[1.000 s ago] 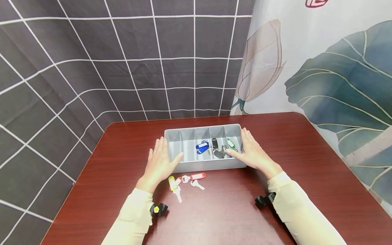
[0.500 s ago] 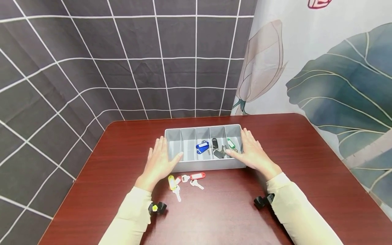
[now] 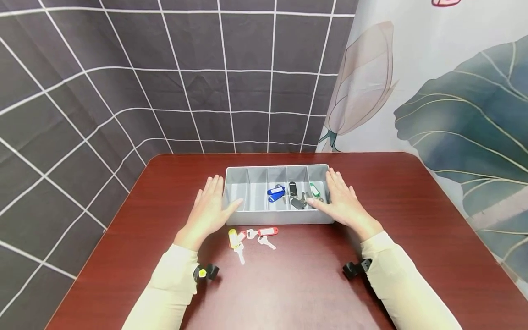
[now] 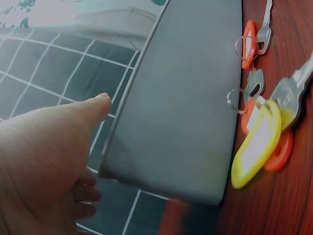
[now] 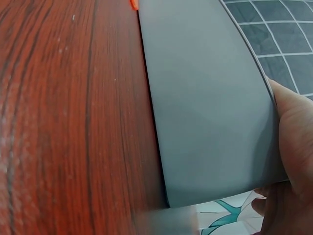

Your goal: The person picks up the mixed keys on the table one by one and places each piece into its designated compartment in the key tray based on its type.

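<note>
A grey divided tray (image 3: 280,217) lies lengthwise on the table between my two hands. My left hand (image 3: 208,208) is at its left end, fingers straight, thumb pointing over the front corner; the left wrist view shows a gap between this hand (image 4: 54,147) and the tray wall (image 4: 181,98). At the right end, my right hand (image 3: 342,201) rests along the outside with straight fingers, its thumb reaching over the rim. Inside the tray are blue key tags (image 3: 276,194), black key tags (image 3: 297,203) and a green key tag (image 3: 315,189), in separate compartments; the two left compartments hold nothing.
In front of the tray lie a yellow key tag (image 3: 233,239), a red key tag (image 3: 268,231) and another red tag (image 3: 242,236), with silver keys (image 3: 266,242). A dark checked curtain (image 3: 247,91) hangs behind the table (image 3: 288,284).
My left hand has shifted slightly left, away from the tray's end. The right hand stays at the right end. The head view has turned a little; tray and key tags look unchanged.
</note>
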{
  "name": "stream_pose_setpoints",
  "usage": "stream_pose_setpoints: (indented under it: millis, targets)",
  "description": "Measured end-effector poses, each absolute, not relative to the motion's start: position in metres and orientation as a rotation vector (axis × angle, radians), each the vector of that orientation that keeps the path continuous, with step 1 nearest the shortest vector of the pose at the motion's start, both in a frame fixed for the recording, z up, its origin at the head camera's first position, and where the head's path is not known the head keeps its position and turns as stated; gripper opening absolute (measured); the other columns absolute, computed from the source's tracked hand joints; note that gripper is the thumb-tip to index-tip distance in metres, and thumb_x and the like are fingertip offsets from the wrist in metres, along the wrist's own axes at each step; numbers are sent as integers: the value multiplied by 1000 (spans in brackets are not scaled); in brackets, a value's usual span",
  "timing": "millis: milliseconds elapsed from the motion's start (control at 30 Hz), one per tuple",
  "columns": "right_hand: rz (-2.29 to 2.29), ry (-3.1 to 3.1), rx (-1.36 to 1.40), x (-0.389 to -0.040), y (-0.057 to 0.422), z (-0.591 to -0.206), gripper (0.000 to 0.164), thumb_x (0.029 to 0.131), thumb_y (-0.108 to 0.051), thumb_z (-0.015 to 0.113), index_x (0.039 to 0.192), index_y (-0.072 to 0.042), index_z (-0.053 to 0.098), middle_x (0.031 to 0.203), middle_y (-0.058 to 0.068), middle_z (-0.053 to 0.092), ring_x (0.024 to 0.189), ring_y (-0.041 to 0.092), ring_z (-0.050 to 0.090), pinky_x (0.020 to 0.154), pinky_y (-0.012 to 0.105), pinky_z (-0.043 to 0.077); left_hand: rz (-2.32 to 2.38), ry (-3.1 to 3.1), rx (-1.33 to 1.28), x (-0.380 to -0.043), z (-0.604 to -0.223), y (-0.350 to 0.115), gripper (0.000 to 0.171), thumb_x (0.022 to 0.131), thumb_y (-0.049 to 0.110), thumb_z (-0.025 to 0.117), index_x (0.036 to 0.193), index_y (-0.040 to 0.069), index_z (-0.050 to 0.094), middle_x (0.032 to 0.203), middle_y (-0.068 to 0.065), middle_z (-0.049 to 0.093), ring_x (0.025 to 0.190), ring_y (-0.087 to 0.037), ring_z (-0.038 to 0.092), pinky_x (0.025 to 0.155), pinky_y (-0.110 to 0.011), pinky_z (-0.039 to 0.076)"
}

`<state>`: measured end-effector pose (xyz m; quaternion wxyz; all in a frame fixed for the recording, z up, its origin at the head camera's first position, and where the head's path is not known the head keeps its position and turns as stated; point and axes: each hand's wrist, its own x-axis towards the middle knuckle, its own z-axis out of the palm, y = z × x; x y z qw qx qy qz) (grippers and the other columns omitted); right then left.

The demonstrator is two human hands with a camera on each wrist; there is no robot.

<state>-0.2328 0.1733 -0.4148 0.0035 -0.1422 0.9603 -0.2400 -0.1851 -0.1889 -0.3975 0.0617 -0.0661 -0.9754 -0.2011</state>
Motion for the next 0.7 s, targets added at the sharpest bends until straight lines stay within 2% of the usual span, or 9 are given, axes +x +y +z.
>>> stream_pose_setpoints:
  millis: [233, 533, 700]
  targets:
    - [-769, 2989, -464, -232, 175, -415, 112, 80, -74, 52, 155, -8, 2, 161, 7, -3, 147, 29, -4, 106, 71, 8, -557, -2918, -261, -171, -389, -199, 91, 88, 63, 53, 149, 0, 30, 156, -18, 24, 145, -34, 16, 112, -58, 18]
    - [-782, 2972, -461, -233, 173, -415, 112, 80, -74, 53, 155, -7, 2, 161, 8, -2, 147, 29, -3, 106, 70, 8, -534, -2714, -444, -140, -385, -213, 70, 86, 44, 68, 139, 3, 49, 138, -16, 48, 129, -33, 42, 103, -52, 37]
    - [-798, 2965, -462, -233, 174, -413, 113, 80, -74, 53, 155, -7, 1, 161, 8, -3, 147, 30, -3, 106, 70, 8, -545, -2674, -543, -124, -386, -217, 58, 84, 35, 71, 132, 7, 57, 127, -12, 58, 120, -29, 51, 98, -48, 42]
